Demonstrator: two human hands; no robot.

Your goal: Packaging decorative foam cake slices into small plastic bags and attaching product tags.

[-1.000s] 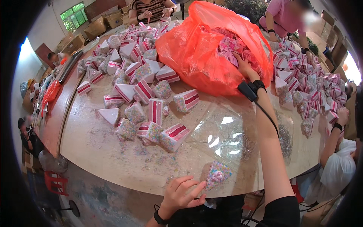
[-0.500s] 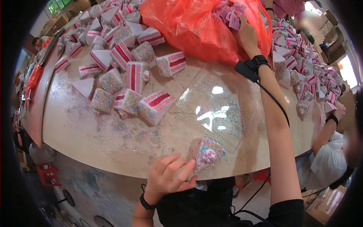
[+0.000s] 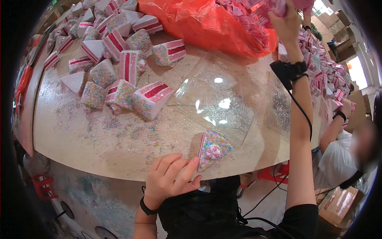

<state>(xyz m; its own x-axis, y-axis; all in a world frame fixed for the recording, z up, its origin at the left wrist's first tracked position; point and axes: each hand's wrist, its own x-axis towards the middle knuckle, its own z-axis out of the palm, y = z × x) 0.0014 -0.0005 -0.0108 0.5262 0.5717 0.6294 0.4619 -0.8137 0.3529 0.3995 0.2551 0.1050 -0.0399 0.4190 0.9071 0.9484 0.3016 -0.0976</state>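
Note:
My left hand point(image 3: 169, 177) rests at the table's near edge, fingers curved and apart. Its index fingertip meets or nearly meets the pink edge of a toy cake slice point(image 3: 217, 147) that has colored sprinkles and a pink swirl on top. Stretched far forward, my right hand point(image 3: 287, 30) is above the right end of an orange-red plastic bag point(image 3: 191, 26). Between its fingers is a blurred bunch of pink tags point(image 3: 275, 7); more pink tags point(image 3: 248, 26) fill the bag's mouth.
Many cake slices point(image 3: 153, 99) are heaped at the left, with loose sprinkles point(image 3: 131, 137) on the table. Clear plastic sheets point(image 3: 223, 103) lie mid-table, and a bundle of thin clear strands point(image 3: 279, 111) lies beside them. A co-worker point(image 3: 338, 155) sits at the right near another heap.
My right hand has come up out of the bag and moved right and away, with pink tags in its fingers. The bag's mouth has opened wider. My left hand stays by the cake slice.

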